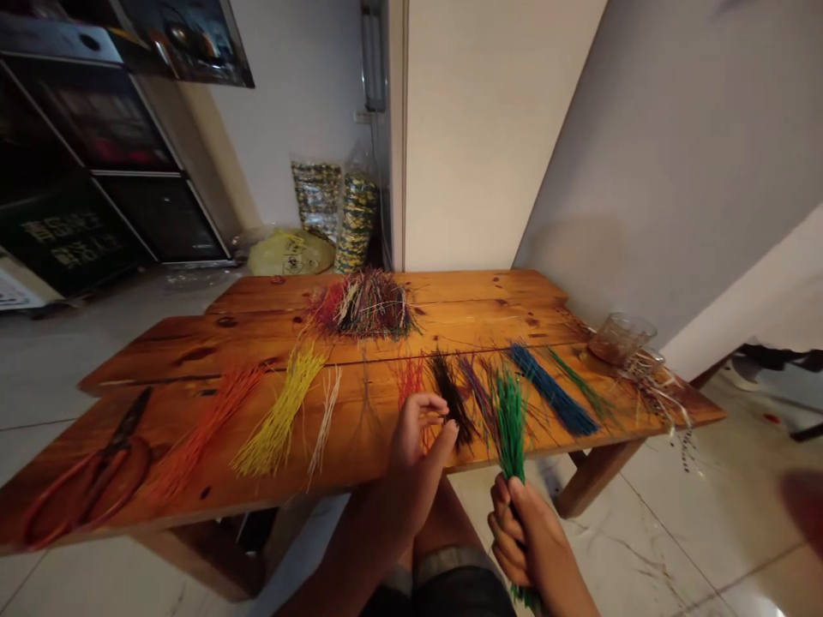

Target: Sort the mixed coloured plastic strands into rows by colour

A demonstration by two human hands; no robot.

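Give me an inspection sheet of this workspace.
surface: plank table, orange wood with dark knots.
job's things: strand bundles laid by colour, orange, yellow, black strands, blue; mixed pile behind.
clutter: red-handled scissors; glass jar with loose strands.
grips: right hand holds green strands; left hand beside black strands, hold unclear.
cables: nothing seen.
surroundings: tiled floor, yellow plastic bag.

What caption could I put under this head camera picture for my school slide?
Right hand grips green strands; left hand nears black strands on a wooden table.
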